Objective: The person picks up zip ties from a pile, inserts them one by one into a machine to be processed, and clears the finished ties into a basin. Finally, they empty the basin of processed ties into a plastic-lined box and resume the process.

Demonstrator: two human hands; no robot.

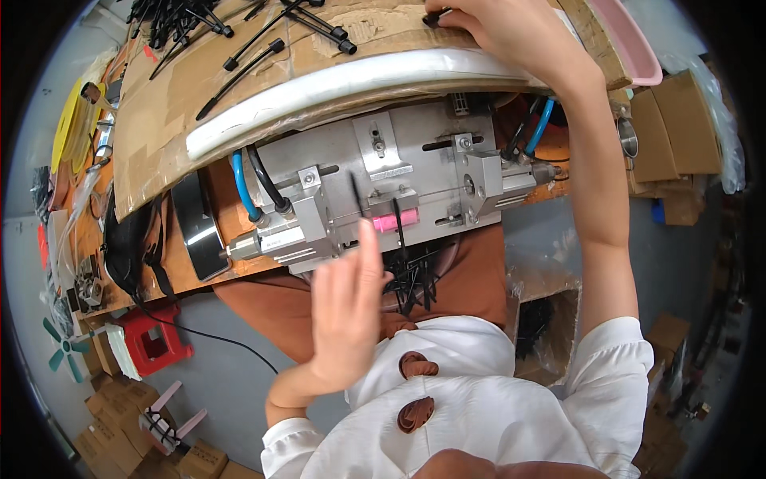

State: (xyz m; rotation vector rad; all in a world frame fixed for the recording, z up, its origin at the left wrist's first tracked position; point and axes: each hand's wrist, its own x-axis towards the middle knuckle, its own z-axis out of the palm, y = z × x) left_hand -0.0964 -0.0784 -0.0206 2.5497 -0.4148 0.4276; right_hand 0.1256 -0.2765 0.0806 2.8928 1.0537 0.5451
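In the head view, the left hand (347,311) sits in the middle of the frame, just below a metal pneumatic fixture (383,188). Its fingers are held straight and close together, pointing up toward the fixture, and a thin black cable tie (357,195) stands up from the fingertips across the fixture's face. Whether the fingers pinch the tie or only touch it cannot be told. A small pink part (395,219) sits on the lower front of the fixture, just right of the fingertips.

The right hand (495,28) reaches to the top of the frame, well apart from the left. Its fingers are curled down onto a sheet of brown cardboard (159,120), and the fingertips close on the head of a black cable tie (435,16) at the upper edge. More loose black cable ties (239,68) lie scattered over the cardboard in the upper left.

Blue air hoses (243,191) run into the fixture's left side, and another blue hose (541,128) shows at its right. A bundle of black ties (411,279) hangs below the fixture, in front of a brown apron. A red plastic stool (155,339) stands on the floor at lower left, and cardboard boxes (674,136) are stacked at the right edge.
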